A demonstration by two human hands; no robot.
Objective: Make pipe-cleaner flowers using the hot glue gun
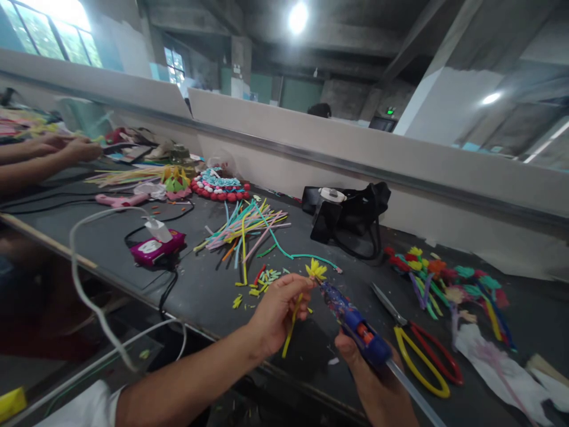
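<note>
My left hand (280,305) pinches a small yellow pipe-cleaner flower (316,269) near its base, and a yellow pipe-cleaner strip (291,332) hangs down beside the palm. In my right hand (373,379) is a blue hot glue gun (355,325), with a clear glue stick (415,391) coming out of its back end. The gun's nozzle is right by the underside of the flower; whether they touch I cannot tell. Short cut yellow and pale green pieces (267,277) lie just beyond my left hand. Scissors (415,338) with one yellow and one red handle lie partly open to the right.
A heap of coloured pipe cleaners (244,228) lies mid-table. A purple power strip (157,246) with cables is at left, near a pink glue gun (122,200). A black bag (360,213) stands by the partition; finished flowers (444,276) lie right. Another person's hands (66,148) work far left.
</note>
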